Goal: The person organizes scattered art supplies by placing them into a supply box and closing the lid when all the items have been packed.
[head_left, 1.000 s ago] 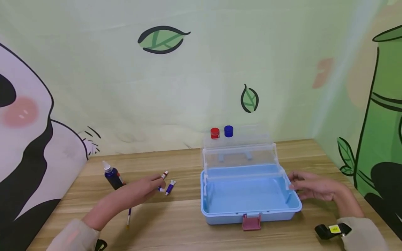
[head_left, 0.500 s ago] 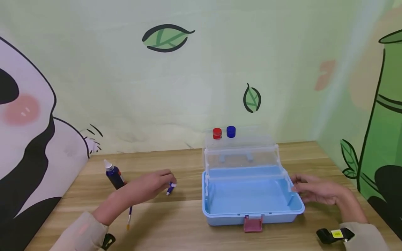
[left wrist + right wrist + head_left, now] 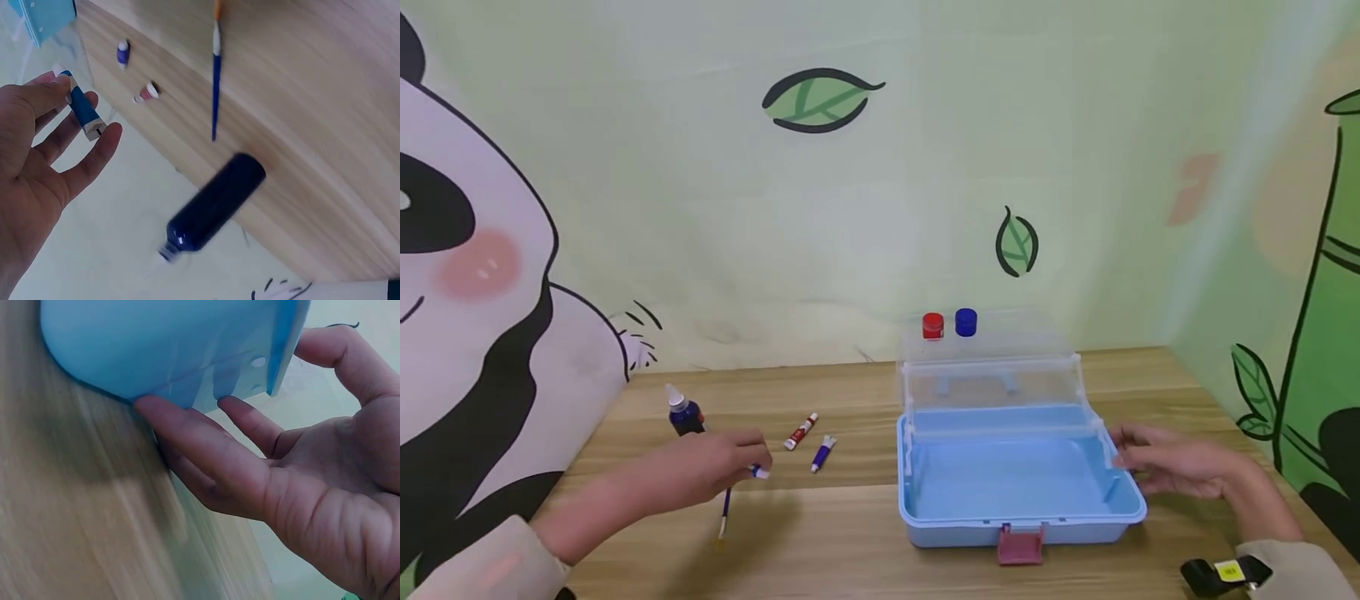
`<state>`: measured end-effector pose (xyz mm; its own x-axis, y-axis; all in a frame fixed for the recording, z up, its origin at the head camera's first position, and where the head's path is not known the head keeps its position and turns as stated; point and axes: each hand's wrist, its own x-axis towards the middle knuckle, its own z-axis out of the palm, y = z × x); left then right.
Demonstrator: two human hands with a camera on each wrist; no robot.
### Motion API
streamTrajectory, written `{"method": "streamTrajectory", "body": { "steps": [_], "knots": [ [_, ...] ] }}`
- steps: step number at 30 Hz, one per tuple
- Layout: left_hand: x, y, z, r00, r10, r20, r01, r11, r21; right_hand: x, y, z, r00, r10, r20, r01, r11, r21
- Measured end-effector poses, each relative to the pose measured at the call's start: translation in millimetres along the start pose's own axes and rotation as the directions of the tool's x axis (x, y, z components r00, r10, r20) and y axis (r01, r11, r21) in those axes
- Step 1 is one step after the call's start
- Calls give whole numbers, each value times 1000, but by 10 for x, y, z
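My left hand (image 3: 718, 471) pinches a small blue paint tube (image 3: 81, 106) between thumb and fingers, above the table; only its white end shows in the head view. A paintbrush (image 3: 725, 512) and a dark blue bottle (image 3: 687, 417) with a white nozzle lie close by that hand. Right of it are a red paint tube (image 3: 801, 432) and a purple-blue paint tube (image 3: 823, 454). My right hand (image 3: 1183, 462) rests at the right end of a light blue plastic box (image 3: 1022, 533), fingertips against the outer wall and thumb at the rim.
The box's clear lid (image 3: 992, 379) stands raised at the back, and a pink latch (image 3: 1020, 546) hangs at its front. A red jar (image 3: 933, 325) and a blue jar (image 3: 966, 322) appear at the lid's top. A printed backdrop (image 3: 700, 208) borders the wooden table (image 3: 835, 558).
My left hand first moved right over the red tube, then back left with the blue tube, uncovering the red one. The right hand stays at the box. The head view has shifted slightly left.
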<state>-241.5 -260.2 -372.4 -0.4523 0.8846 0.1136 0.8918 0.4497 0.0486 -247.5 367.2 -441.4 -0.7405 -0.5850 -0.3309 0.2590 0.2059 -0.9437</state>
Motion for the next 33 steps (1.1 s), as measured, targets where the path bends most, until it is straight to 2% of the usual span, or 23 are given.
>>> {"method": "streamTrajectory", "body": {
  "steps": [4,9,15,22,27,33],
  "knots": [
    [36,-17,-51,1000,2,-5,-3,1000,-22,-40,3,-26,1000,-6,12,6,1000,8],
    [190,36,-77,999,10,-31,-11,999,-33,-32,30,2,1000,-7,12,6,1000,18],
    [454,62,-92,1000,23,19,-23,1000,-10,-34,47,28,1000,17,-8,-16,999,40],
    [808,95,-154,995,83,55,-88,992,90,-35,38,36,1000,24,-19,-23,999,43],
    [1020,155,-212,993,96,76,-104,988,111,-18,41,34,1000,24,-15,-24,999,45],
    [1276,187,-308,991,119,65,-128,980,150,-20,3,24,999,31,-19,-30,999,44]
  ]
}}
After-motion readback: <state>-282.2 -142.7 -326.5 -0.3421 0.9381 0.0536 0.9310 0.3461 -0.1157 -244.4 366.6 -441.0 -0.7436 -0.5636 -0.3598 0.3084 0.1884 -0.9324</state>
